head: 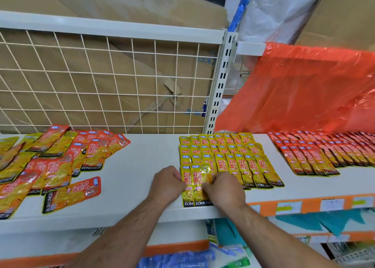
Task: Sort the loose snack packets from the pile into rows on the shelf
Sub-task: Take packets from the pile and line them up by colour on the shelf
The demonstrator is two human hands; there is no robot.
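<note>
Head view, step in hand: a new front row of yellow packets is judged to be under way at the front edge of the shelf (pixel 138 166).
Left hand (pixel 169 183): the fingers are curled, knuckles up, and set against the left edge of the front yellow packets (pixel 197 183); whether that edge is pinched cannot be told.
Right hand (pixel 225 190): the fingers are curled down onto the same packets, which appear to be gripped from their right side.
Task's things: the pile (pixel 40 162) is spread over the left end of the shelf, red and yellow mixed. The yellow rows (pixel 233 156) are laid in the middle, from the back edge forward, and the red rows (pixel 324 152) run toward the right end.
Doing it well: the front packets should be squared between both hands, with the left edge lined up with the rows behind and the overlap matched to the neighbours. They should then be pressed flat before release.
Edges: the packet bottoms are seen right at the front edge of the shelf, so a slide off the lip is judged the main risk.
Open room: bare shelf is left between the pile and the yellow rows — one loose red packet (pixel 71 194) lies there near the front edge. A narrower strip is left between the yellow and red rows.
Back edge: it is closed off by a wire grid (pixel 101 81), and an orange plastic sheet (pixel 304 89) hangs above the red rows.
</note>
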